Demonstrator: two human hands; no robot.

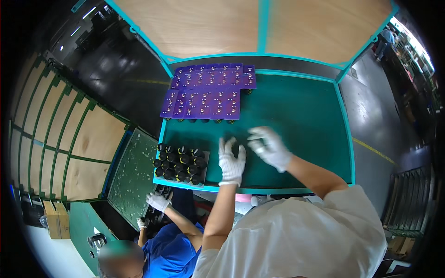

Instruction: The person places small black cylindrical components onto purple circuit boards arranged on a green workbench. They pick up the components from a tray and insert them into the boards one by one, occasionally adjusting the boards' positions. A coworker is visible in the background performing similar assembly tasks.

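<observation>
My left hand (231,161), in a white knit glove, is low over the green tabletop (301,116), with its fingers and thumb apart. A dark gap shows between them, and I make out nothing held there. My right hand (270,149), gloved the same way, hovers to the right of it, its fingers stretched out and somewhat smeared by motion. Left of my left hand, several black rounded pieces with yellow marks (181,164) stand packed on a grey tray (206,160). Beyond my hands, purple panels with small metallic spots (201,104) lie in two overlapping rows, dark round parts showing under their near edge.
A turquoise frame (345,129) edges the table, with wooden panels (324,28) rising behind. At the lower left, a co-worker in a blue shirt (169,252) reaches gloved hands (158,202) toward dark parts beside a speckled green surface (134,171). Green racks (69,134) stand at left.
</observation>
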